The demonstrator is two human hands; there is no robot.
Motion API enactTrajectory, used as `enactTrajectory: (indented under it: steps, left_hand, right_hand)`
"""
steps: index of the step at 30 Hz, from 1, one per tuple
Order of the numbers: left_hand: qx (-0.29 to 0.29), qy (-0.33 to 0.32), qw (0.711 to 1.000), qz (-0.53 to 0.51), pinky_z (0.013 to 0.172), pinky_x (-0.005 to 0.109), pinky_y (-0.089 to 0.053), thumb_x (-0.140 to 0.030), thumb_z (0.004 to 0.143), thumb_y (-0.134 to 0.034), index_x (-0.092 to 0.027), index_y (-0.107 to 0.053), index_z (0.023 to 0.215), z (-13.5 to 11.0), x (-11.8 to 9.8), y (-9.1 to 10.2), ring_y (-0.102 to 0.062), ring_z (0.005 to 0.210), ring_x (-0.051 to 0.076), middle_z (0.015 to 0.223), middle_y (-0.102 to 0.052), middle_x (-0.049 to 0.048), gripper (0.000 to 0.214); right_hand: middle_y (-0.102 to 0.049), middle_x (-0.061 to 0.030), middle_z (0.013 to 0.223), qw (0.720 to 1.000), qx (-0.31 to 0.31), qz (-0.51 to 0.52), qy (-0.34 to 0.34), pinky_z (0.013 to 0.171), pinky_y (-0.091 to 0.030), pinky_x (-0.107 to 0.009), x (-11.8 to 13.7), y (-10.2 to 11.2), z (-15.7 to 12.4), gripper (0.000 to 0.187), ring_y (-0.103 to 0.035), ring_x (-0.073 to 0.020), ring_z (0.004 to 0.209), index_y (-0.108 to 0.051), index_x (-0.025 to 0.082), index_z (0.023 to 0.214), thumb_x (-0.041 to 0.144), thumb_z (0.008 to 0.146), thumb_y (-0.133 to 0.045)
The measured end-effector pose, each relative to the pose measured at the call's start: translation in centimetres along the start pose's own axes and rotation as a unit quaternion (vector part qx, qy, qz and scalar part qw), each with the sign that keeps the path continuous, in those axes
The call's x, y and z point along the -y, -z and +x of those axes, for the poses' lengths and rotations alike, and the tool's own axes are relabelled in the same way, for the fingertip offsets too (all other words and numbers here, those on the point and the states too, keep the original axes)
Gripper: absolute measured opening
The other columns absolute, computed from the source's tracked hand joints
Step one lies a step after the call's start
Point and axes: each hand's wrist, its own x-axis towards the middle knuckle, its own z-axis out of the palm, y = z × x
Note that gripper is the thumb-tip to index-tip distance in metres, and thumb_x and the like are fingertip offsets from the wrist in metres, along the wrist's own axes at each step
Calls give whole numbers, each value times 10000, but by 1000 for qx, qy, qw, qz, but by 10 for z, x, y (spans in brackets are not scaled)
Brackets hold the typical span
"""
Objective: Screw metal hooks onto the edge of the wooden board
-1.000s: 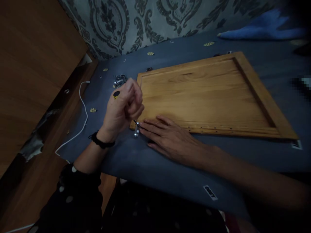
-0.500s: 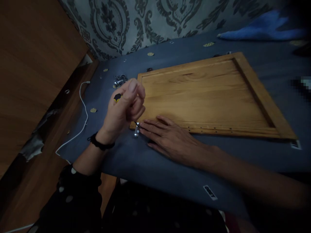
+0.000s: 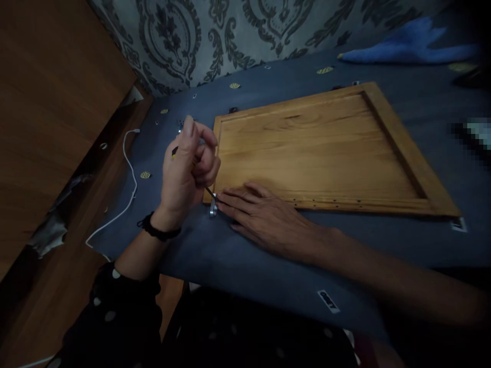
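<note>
Gripping a mostly hidden screwdriver (image 3: pixel 175 153) in the left hand (image 3: pixel 184 164), above a wooden panel's (image 3: pixel 307 148) near-left corner.
Leftward, a white cable (image 3: pixel 132 170) lies on the dark blue cloth (image 3: pixel 261 286). The closed left fist covers most of the black-and-yellow handle; the dark shaft slants to a small metal fitting (image 3: pixel 213 207) at that corner, its tip hard to make out. The right hand (image 3: pixel 268 219) lies flat and ungrasping over the panel's near edge, partly hiding it. Rightmost, a pixelated object (image 3: pixel 476 134) is unreadable.
</note>
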Motion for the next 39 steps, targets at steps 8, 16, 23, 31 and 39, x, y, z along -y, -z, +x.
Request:
enactTrajectory:
  steps: [8, 16, 23, 31, 39]
  left_hand:
    - [-12, 10, 999, 28, 417, 176, -362, -641, 875, -709, -181, -609, 787, -1, -5, 6, -387, 431, 65, 525, -455, -67, 479]
    - [86, 9, 996, -24, 316, 164, -113, -559, 850, -772, -206, -611, 775, 3, -6, 17, -68, 360, 30, 469, -215, -129, 395]
    - [-79, 11, 997, 6, 369, 192, -252, -570, 940, -667, -213, -589, 753, 3, -7, 15, -292, 388, 66, 506, -312, -83, 411]
    - [106, 37, 994, 15, 318, 163, -146, -625, 837, -747, -214, -556, 686, 6, -10, 21, -58, 340, 35, 431, -130, -134, 478]
    - [32, -9, 999, 33, 343, 194, -145, -564, 866, -761, -210, -580, 699, -2, -13, 9, -140, 359, 46, 444, -248, -104, 431]
  right_hand:
    - [-629, -112, 1464, 1000, -11, 5, -2, 1124, -411, -466, 0, 0, 1, 417, -547, -249, 1378, -591, 128, 1433, 274, 1094, -395]
    - [-629, -128, 1461, 1000, -4, 0, 3, 1134, -409, -491, 0, 1, 0, 424, -553, -268, 1372, -592, 105, 1431, 271, 1083, -415]
    - [-606, -120, 1488, 1000, 3, 11, -5, 1140, -413, -514, 0, 1, 1, 444, -537, -266, 1391, -571, 126, 1463, 302, 1097, -391]
    - [-608, -109, 1490, 1000, 3, 2, -1, 1137, -422, -504, 1, 2, 1, 437, -548, -264, 1377, -575, 114, 1452, 281, 1091, -394]
    - [-620, -111, 1476, 1000, -4, 5, -2, 1153, -411, -501, 1, 3, -1, 436, -548, -265, 1377, -572, 102, 1452, 274, 1084, -412]
